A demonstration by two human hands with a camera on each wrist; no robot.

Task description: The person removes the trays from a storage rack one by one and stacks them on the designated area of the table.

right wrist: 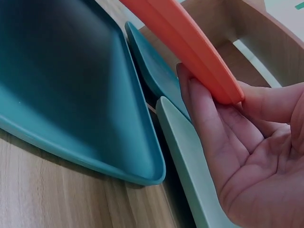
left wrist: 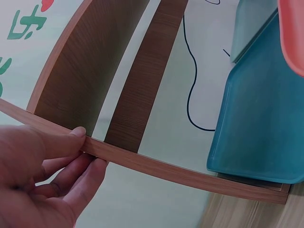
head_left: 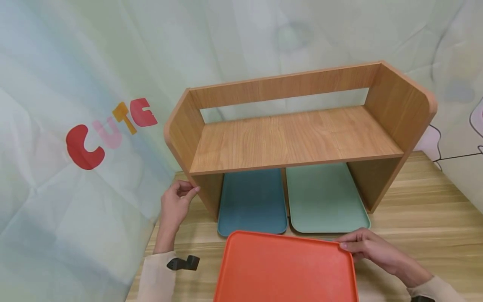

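Note:
My left hand (head_left: pixel 176 205) pinches the front edge of the left side panel of a wooden desktop shelf (head_left: pixel 298 136), thumb on one face and fingers on the other. My right hand (head_left: pixel 377 251) grips an orange tray (head_left: pixel 286 268) by its far right corner, thumb on top and fingers beneath. The orange tray is held above the table, in front of the shelf. Below it in the right wrist view lies a teal tray (right wrist: pixel 71 95), mostly hidden in the head view. Under the shelf board, a blue tray (head_left: pixel 253 201) and a pale green tray (head_left: pixel 324 197) lie side by side.
The shelf stands on a wood-grain table (head_left: pixel 426 209), close to the curtain-like backdrop (head_left: pixel 241 42). Colourful letters (head_left: pixel 86 147) mark the backdrop at left. A narrow gap separates the two trays under the shelf, and their front ends stick out past it.

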